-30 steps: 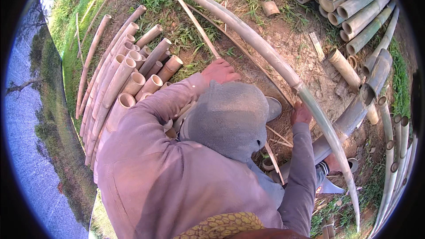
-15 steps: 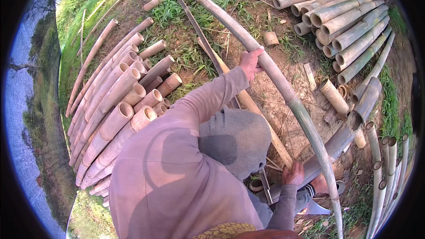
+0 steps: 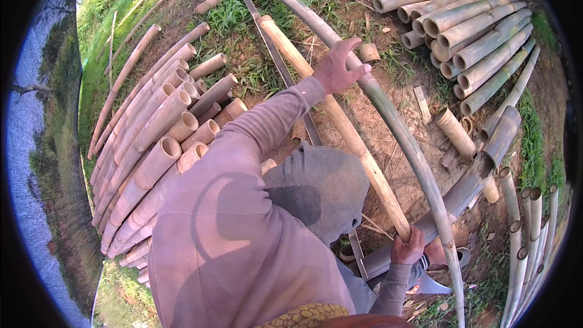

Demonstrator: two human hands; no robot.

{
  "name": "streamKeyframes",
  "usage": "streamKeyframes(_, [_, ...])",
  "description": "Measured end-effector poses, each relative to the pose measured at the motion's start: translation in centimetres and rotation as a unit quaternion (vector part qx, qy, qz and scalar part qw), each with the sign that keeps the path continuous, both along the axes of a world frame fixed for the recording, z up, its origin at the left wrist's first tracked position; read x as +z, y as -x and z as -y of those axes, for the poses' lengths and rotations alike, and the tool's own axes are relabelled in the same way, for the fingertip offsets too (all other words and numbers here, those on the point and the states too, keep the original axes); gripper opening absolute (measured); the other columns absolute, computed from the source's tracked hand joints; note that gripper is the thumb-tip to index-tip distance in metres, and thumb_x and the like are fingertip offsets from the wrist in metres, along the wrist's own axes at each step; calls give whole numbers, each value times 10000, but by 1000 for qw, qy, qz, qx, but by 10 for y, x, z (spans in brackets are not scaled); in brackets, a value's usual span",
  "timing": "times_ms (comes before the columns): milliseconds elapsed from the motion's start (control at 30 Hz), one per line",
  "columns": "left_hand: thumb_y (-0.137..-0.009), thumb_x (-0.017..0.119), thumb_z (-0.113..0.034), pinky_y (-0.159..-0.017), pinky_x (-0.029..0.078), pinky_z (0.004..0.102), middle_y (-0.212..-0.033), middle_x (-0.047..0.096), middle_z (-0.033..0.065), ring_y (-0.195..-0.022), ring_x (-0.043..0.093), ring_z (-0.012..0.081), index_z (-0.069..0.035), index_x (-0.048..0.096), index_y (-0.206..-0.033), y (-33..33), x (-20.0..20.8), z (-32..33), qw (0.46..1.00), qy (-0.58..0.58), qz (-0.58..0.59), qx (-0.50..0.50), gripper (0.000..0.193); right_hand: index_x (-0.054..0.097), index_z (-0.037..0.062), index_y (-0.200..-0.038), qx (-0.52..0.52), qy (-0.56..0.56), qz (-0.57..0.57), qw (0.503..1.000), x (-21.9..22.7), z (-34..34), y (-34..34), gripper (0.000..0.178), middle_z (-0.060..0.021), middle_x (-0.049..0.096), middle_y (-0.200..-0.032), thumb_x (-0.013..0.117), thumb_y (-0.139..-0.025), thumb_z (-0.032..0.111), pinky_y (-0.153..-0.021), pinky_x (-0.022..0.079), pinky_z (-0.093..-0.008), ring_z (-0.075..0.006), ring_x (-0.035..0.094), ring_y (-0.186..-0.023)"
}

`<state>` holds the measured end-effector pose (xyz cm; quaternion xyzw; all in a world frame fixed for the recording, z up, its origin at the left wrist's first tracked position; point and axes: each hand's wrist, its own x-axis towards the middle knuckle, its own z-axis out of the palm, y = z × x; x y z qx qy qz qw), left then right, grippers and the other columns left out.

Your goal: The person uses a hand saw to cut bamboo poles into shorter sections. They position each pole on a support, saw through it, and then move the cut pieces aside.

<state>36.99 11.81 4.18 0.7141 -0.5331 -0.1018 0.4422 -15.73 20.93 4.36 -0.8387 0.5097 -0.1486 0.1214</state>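
Note:
A long, slightly bent bamboo pole (image 3: 398, 124) runs from the far middle down past my right side. My left hand (image 3: 340, 67) is at its upper part, fingers and thumb spread and touching or nearly touching it. Left of that pole, a pale yellowish stick (image 3: 346, 124) slants under my left wrist. Its near end sits in my right hand (image 3: 407, 245), the fingers wrapped round it. Under the right hand lies a thick dark bamboo piece (image 3: 452, 203), with a foot beside it.
Cut bamboo lengths (image 3: 149, 127) are piled at left, others (image 3: 480, 30) at far right. Thin bamboo poles (image 3: 535, 218) lean at near right. A long dark flat strip (image 3: 270, 48) crosses the ground by my knee (image 3: 322, 191). Short offcuts (image 3: 455, 133) lie on the dirt.
My left hand has loosened its grip on the bamboo pole and spread its fingers. The yellowish stick has risen, its far end now higher. My right hand has shifted slightly.

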Motion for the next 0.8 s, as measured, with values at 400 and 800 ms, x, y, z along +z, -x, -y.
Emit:
streamKeyframes(400, [-757, 869, -317, -1027, 461, 424, -1059, 640, 15, -1090, 625, 247, -233, 666, -1219, -32, -25, -62, 884, -100, 373, -265, 513, 532, 65, -1506, 54, -8, -56, 997, -1, 29, -101, 717, -153, 660, -1219, 810, -886, 293, -921, 485, -505, -370, 641, -1102])
streamKeyframes(800, [-822, 764, -270, -1146, 401, 454, -1124, 622, 85, -1175, 591, 300, -137, 648, -1209, -90, -27, -61, 867, -159, 435, -181, 426, 434, 73, -1591, 106, 2, -32, 994, -23, 37, -178, 766, -142, 675, -1260, 750, -955, 361, -1018, 463, -500, -342, 655, -1139])
